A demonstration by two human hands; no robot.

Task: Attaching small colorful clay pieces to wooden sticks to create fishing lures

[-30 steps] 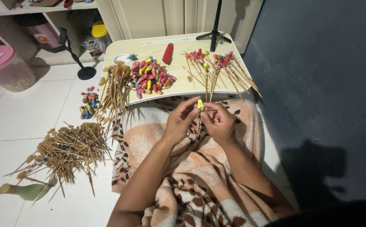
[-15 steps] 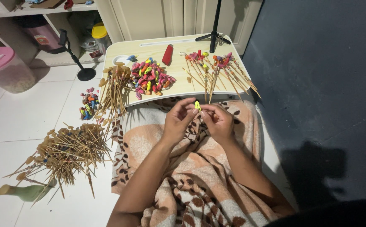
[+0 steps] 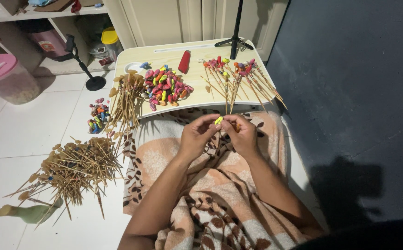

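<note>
We see a pink bin near the shelf. A black stand rises from the white floor. A green bottle lies lower left.

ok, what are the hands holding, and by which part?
A small yellow-green piece, pinched at its sides between the fingertips of the left hand and right hand. Whether a stick is attached cannot be told.
</note>
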